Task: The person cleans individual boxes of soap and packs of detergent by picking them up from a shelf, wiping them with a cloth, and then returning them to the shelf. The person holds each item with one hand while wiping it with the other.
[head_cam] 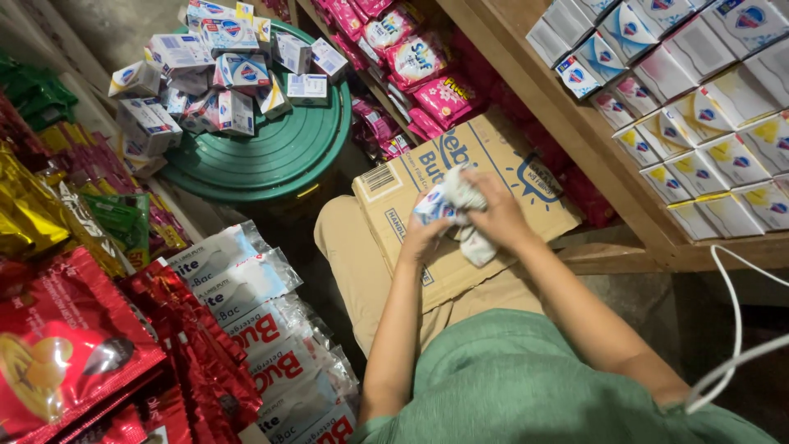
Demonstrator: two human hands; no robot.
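Shop shelving crowds the head view: boxed soaps on a wooden rack (657,238), more on a green bin lid (271,156). Left hand (423,238) clamps a small soap box (431,205) over a flattened carton (485,148) on the lap; right hand (497,218) grips a white cloth (468,197) against it. Wiping appears in hand; turning the box seems called for.
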